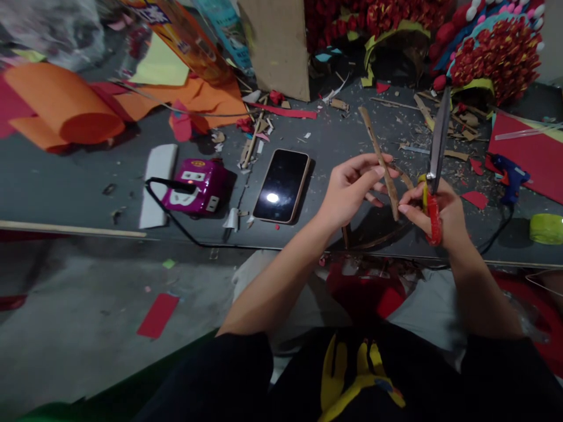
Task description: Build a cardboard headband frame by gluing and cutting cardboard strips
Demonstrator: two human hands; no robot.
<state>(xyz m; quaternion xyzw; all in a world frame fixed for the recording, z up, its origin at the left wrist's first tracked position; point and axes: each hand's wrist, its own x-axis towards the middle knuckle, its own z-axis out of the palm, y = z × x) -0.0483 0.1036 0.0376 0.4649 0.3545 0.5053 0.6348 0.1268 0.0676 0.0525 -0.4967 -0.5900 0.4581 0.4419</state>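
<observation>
My left hand [345,190] pinches a narrow brown strip [373,136], which looks like cardboard, between thumb and fingers. The strip stands tilted, its upper end leaning left. In my right hand [451,217] is a pair of scissors [438,143] with red and yellow handles, blades pointing up and away from me. The thumb and index finger of that hand are at the strip's lower end. Beneath both hands a curved brown strip [382,241] lies on the table, partly hidden.
Left of my hands lie a phone [282,186] and a purple power socket [197,184] with a black cable. A blue glue gun [510,176] and a yellow-green tape roll [546,228] are at right. Orange paper [65,105], scraps and red flower decorations [497,55] sit farther back.
</observation>
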